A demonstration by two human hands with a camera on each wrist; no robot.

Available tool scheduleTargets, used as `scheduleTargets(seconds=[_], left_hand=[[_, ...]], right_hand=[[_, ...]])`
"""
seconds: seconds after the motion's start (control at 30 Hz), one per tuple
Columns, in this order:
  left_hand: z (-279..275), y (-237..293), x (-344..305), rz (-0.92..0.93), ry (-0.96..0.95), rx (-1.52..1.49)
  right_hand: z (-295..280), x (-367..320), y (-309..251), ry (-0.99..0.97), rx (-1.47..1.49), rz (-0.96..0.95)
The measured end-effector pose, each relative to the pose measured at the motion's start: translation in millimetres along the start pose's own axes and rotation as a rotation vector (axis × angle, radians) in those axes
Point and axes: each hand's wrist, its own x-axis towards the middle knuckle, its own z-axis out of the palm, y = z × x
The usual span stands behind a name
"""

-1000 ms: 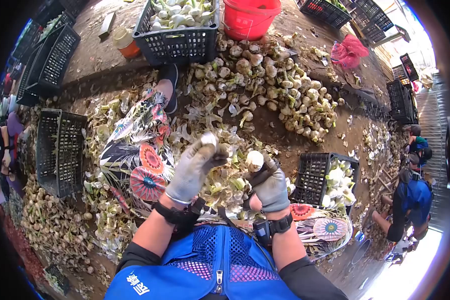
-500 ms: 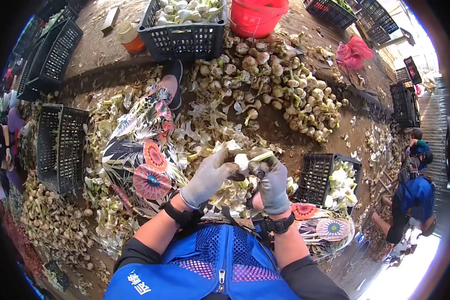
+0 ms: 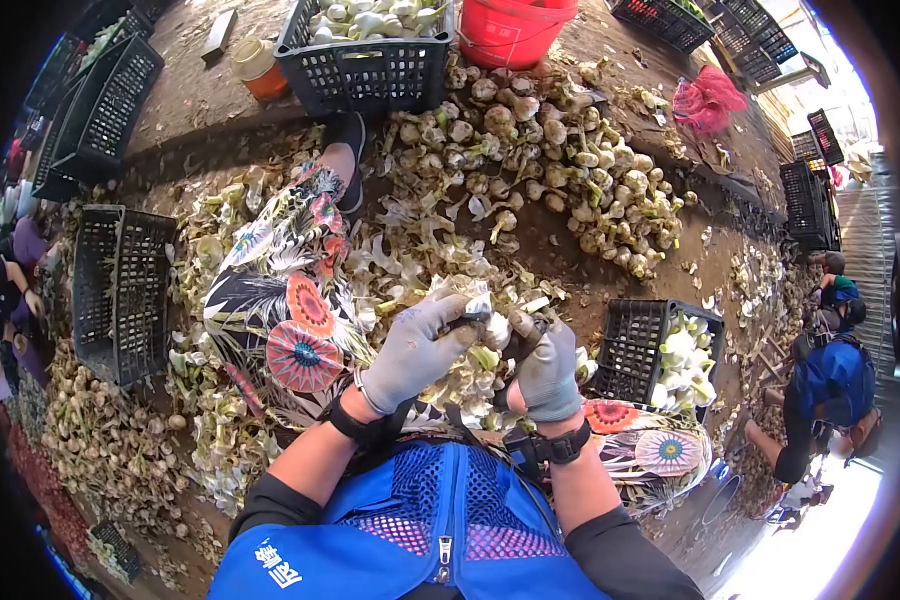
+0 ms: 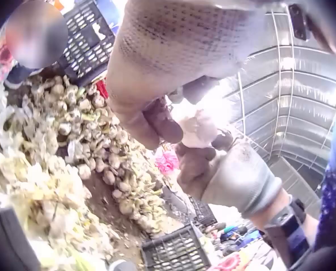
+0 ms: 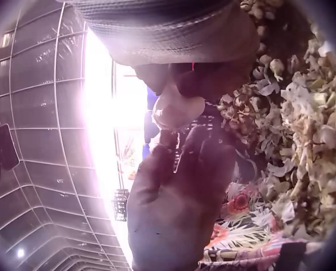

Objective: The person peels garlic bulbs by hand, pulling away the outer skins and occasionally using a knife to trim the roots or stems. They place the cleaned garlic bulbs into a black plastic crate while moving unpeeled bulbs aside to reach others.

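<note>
Between the two gloved hands is a pale garlic bulb, seen also as a white bulb in the left wrist view and a bulb in the right wrist view. My left hand pinches its left side with curled fingers and thumb, a bit of loose skin at the fingertips. On the other side my right hand grips the bulb with bent, dirt-darkened fingers; a cut green-white stem stands up by them. Part of the bulb is hidden by the fingers.
Unpeeled garlic lies heaped ahead. A crate of white bulbs stands at right, another crate ahead beside a red bucket. At left is a black crate. Skins litter the ground; people sit at far right.
The hands came together around the bulb, which was in the right hand alone a second ago. Since half a second ago, the left fingers have shifted up over it and the bulb has turned.
</note>
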Motion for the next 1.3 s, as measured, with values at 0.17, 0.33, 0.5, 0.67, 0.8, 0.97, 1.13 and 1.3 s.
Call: scheduleTargets(seconds=[0.17, 0.33, 0.5, 0.67, 0.8, 0.97, 1.13, 1.3], left_hand=[[6, 2, -4, 0.315, -0.096, 0.621], [15, -24, -18, -0.328, -0.057, 0.052], [6, -7, 3, -0.234, -0.100, 0.050], [16, -19, 0, -0.424, -0.009, 0.017], [12, -35, -7, -0.187, 0.111, 0.373], [5, 12, 13, 0.155, 0.103, 0.307], [1, 16, 21, 0.403, -0.058, 0.766], [7, 5, 10, 0.402, -0.130, 0.783]], right_hand=[[2, 1, -1, 0.065, 0.197, 0.228], [-15, -1, 27, 0.144, 0.244, 0.138], [7, 0, 8, 0.285, 0.235, 0.149], [21, 3, -35, 0.378, 0.333, 0.166], [-1, 4, 0, 0.286, 0.102, 0.034], [-3, 5, 12, 0.124, -0.139, -0.270], [3, 5, -20, 0.131, -0.051, 0.043], [-5, 5, 10, 0.203, 0.113, 0.291]])
